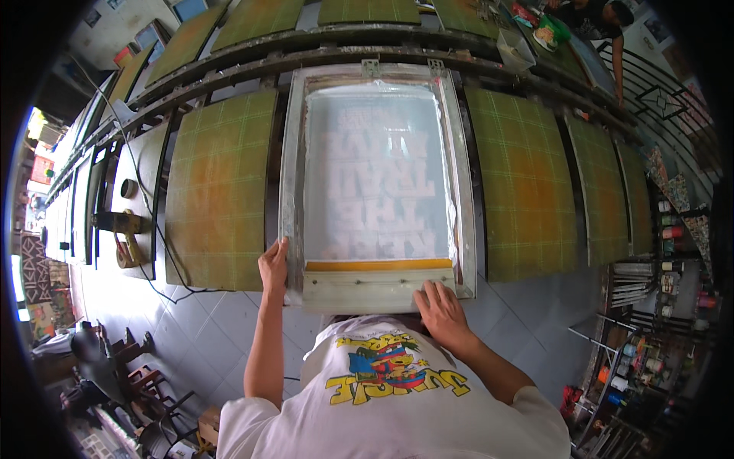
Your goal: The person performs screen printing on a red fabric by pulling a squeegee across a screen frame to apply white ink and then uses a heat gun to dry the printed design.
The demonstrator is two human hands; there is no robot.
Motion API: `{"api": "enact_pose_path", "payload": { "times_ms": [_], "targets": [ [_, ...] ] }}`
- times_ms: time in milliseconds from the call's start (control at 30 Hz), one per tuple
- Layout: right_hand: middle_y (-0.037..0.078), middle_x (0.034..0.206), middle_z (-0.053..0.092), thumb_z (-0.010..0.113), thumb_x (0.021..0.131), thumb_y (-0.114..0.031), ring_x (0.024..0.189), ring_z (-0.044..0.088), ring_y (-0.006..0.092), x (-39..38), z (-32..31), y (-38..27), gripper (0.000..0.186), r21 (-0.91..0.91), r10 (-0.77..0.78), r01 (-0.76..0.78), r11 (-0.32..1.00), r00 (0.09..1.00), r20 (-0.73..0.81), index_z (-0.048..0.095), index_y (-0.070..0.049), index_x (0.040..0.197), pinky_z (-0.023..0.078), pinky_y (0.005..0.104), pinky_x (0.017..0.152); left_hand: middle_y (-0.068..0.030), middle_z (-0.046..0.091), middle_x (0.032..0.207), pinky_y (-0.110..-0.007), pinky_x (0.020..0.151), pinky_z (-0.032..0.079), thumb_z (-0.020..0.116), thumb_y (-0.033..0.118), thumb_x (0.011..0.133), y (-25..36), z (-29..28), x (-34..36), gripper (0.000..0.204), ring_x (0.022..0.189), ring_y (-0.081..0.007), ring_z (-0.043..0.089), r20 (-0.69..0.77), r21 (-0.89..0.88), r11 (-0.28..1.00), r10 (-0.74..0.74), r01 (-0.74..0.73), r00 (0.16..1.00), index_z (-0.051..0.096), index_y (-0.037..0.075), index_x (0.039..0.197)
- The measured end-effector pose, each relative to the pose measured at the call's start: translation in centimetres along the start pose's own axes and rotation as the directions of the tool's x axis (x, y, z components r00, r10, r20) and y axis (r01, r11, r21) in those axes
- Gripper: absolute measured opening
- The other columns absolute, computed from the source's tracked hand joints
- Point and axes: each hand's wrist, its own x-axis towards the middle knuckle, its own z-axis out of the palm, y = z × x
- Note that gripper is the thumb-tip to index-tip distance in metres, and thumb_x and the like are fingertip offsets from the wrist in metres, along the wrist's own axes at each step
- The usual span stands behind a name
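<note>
A: Now, entry on the hands; where do they sit against the screen?

B: Screen frame (376, 180) lies flat on the printing surface (218, 187), straight ahead of the person; squeegee (368, 281) lies across its near end, wooden handle toward the body, yellow blade edge against the mesh. Left hand (274, 264) is at the frame's near left corner, fingers curled over the metal rail, closed on it; right hand (442, 312) rests on the squeegee handle near its right end, fingers spread and flat, pressing rather than wrapping.

A: Mesh condition?

B: Pale, translucent; mirrored block lettering shows through it as lighter shapes; ink level cannot be told.

A: Edges?

B: Frame's far end meets two metal clamps (401, 67) on a long rail (306, 57) running across the view; near end overhangs toward the person's white printed shirt (390, 398). Squeegee spans nearly the whole inner width; little margin either side.

A: Room to move?

B: Along the frame, the full mesh length lies open ahead of the blade; sideways, green-yellow gridded pallets (527, 183) flank the frame, with narrow dark gaps between; tiled floor (229, 329) shows below the left arm.

A: Anything else near?

B: A yellow heat tool (122, 224) with its cord lies on a pallet well to the left; shelves of jars (673, 260) stand far right; another person (600, 19) works at the far right end, well apart.
</note>
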Motion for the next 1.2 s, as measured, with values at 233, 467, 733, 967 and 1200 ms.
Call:
{"api": "enact_pose_path", "payload": {
  "times_ms": [233, 467, 733, 967, 1200],
  "targets": [
    [0.013, 0.1, 0.063, 0.063, 0.087, -0.011, 0.1, 0.063, 0.0281, 1.8, 0.3, 2.4, 0.019, -0.072, -0.102, 0.092, 0.993, 0.985, -0.139, 0.063, -0.004, 0.104, 0.048, 0.0431, 0.103, -0.0151, 0.068, 0.133, -0.038, 0.108, 0.046, 0.058, 0.037, 0.109, 5.5, -1.2, -0.1, 0.047, 0.119, -0.0255, 0.063, -0.11, -0.145, 0.977, 0.144, -0.159, 0.983, 0.066, 0.0, 0.137],
    [0.011, 0.098, 0.067, 0.081, 0.074, -0.01, 0.104, 0.064, 0.0309, 3.5, 0.0, 4.4, 0.037, 0.073, 0.009, 0.013, 0.997, 0.955, -0.295, 0.063, -0.004, 0.106, 0.045, 0.0469, 0.108, -0.0116, 0.067, 0.133, -0.045, 0.111, 0.046, 0.092, 0.028, 0.072, 14.4, -2.1, -10.3, 0.073, 0.128, -0.0344, 0.059, 0.691, 0.291, 0.459, 0.507, -0.84, 0.516, 0.067, 0.009, 0.138],
    [0.009, 0.093, 0.064, 0.071, 0.074, 0.001, 0.095, 0.064, 0.0302, 3.7, 0.8, 4.6, 0.025, -0.044, 0.112, -0.141, 0.989, 0.91, -0.398, 0.062, -0.006, 0.097, 0.048, 0.0449, 0.097, -0.0024, 0.071, 0.101, -0.04, 0.088, 0.055, 0.091, 0.017, 0.061, 9.3, -0.2, -6.5, 0.046, 0.099, -0.0246, 0.066, 0.727, 0.317, 0.25, 0.556, -0.915, 0.404, 0.076, 0.009, 0.104],
    [0.005, 0.087, 0.068, 0.071, 0.069, 0.003, 0.087, 0.066, 0.0256, 3.6, 1.9, 5.3, 0.024, 0.037, 0.131, -0.13, 0.991, 0.845, -0.519, 0.066, -0.01, 0.089, 0.047, 0.0445, 0.092, -0.0021, 0.073, 0.098, -0.04, 0.088, 0.056, 0.088, 0.009, 0.063, 10.4, -0.1, -6.1, 0.041, 0.097, -0.0239, 0.068, 0.709, 0.306, 0.322, 0.552, -0.896, 0.44, 0.077, 0.01, 0.102],
    [0.008, 0.095, 0.072, 0.078, 0.069, -0.004, 0.094, 0.068, 0.0279, 19.1, -4.1, 14.8, 0.026, -0.044, 0.102, -0.16, 0.986, 0.793, -0.6, 0.07, -0.009, 0.093, 0.045, 0.047, 0.099, -0.01, 0.076, 0.101, -0.044, 0.087, 0.058, 0.089, 0.011, 0.069, 19.8, 5.8, 9.1, 0.036, 0.096, -0.0281, 0.071, 0.629, 0.379, 0.242, 0.641, -0.893, 0.44, 0.078, 0.009, 0.103]
  ]
}}
